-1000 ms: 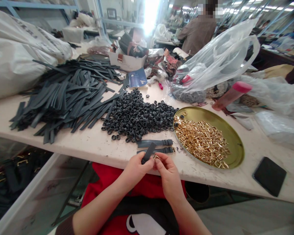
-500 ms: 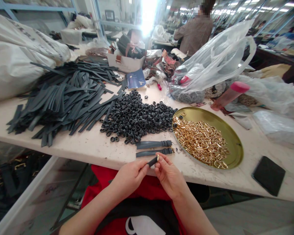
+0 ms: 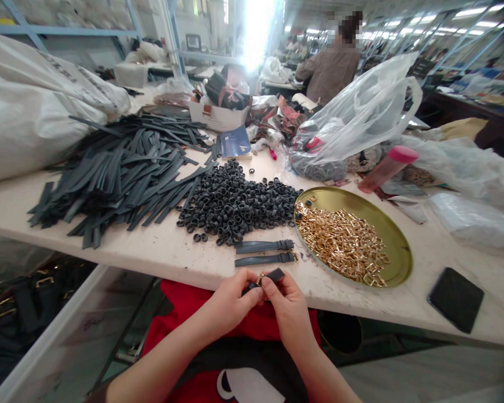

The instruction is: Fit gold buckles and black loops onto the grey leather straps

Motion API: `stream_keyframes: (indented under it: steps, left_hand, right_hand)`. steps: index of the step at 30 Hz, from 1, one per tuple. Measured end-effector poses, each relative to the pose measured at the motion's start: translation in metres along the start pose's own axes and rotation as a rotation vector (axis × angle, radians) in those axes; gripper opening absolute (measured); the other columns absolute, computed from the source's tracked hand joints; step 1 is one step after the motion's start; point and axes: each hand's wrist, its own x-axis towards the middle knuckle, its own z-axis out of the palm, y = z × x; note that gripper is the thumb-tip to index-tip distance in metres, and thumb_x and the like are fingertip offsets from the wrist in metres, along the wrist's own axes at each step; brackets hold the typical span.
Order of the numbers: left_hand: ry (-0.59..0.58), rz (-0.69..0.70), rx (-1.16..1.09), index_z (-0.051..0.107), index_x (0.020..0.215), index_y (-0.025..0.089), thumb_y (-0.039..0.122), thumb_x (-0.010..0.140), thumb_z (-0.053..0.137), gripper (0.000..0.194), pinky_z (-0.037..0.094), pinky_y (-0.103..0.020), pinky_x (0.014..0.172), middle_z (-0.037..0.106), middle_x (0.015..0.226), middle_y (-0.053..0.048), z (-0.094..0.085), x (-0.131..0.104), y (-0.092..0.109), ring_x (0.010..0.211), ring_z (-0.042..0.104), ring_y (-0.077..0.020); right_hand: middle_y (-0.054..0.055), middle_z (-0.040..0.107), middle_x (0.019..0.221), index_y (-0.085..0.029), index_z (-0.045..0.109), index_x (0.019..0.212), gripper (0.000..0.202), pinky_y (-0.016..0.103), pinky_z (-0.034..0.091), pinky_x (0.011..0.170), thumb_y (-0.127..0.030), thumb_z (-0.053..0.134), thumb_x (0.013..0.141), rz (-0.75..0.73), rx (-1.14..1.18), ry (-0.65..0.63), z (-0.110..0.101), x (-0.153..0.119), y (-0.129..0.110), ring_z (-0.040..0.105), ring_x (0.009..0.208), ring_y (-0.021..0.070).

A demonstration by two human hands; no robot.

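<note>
My left hand (image 3: 237,298) and my right hand (image 3: 284,298) meet at the table's front edge, both closed on one dark leather strap (image 3: 275,274). A small gold buckle (image 3: 261,277) shows on the strap between my fingers. Part of the strap is hidden by my hands. Just beyond them lie two dark straps with buckles (image 3: 264,258), side by side. Further back is a heap of small black leather loops (image 3: 239,201). On the right, an oval gold tray (image 3: 397,246) holds many loose gold buckles (image 3: 340,240).
A big pile of dark strips (image 3: 126,168) covers the left of the table. A blue booklet (image 3: 235,142), a clear plastic bag (image 3: 357,117) and a pink-capped bottle (image 3: 388,168) stand behind. A black flat object (image 3: 456,298) lies at right. A person (image 3: 334,67) is in the background.
The strap has been turned and folded around the buckle, its end now pointing right in my right hand. My hands have drawn closer together. The view has shifted slightly.
</note>
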Motion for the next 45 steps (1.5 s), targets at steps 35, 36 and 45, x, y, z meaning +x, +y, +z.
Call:
stream_keyframes:
  steps: [35,36,45]
  left_hand:
    - [-0.085,-0.112,0.052,0.043,0.059,0.019,0.039,0.072,0.053,0.027,0.032,-0.02,0.05,0.051,0.053,0.005,-0.014,0.029,0.007,0.052,0.044,-0.011]
    - [-0.083,-0.136,-0.003,0.042,0.061,0.019,0.039,0.071,0.055,0.026,0.033,-0.02,0.049,0.051,0.052,0.005,-0.015,0.033,0.006,0.05,0.045,-0.0106]
    - [-0.152,-0.143,-0.087,0.05,0.085,0.019,0.033,0.081,0.041,0.017,0.035,-0.018,0.047,0.048,0.055,0.006,-0.019,0.053,0.0,0.047,0.045,-0.0092]
  right_hand:
    - [-0.002,0.055,0.063,-0.019,0.053,0.069,0.018,0.024,0.04,0.057,-0.035,0.056,0.077,-0.059,-0.323,-0.179,-0.013,0.027,-0.018,0.049,0.061,0.0129]
    - [-0.001,0.056,0.065,-0.019,0.054,0.071,0.018,0.024,0.041,0.059,-0.035,0.054,0.078,-0.067,-0.31,-0.192,-0.013,0.029,-0.019,0.05,0.063,0.0133]
    - [0.002,0.057,0.069,-0.019,0.057,0.08,0.026,0.027,0.04,0.062,-0.038,0.04,0.086,-0.317,-0.899,-0.002,-0.06,0.117,-0.062,0.053,0.068,0.0167]
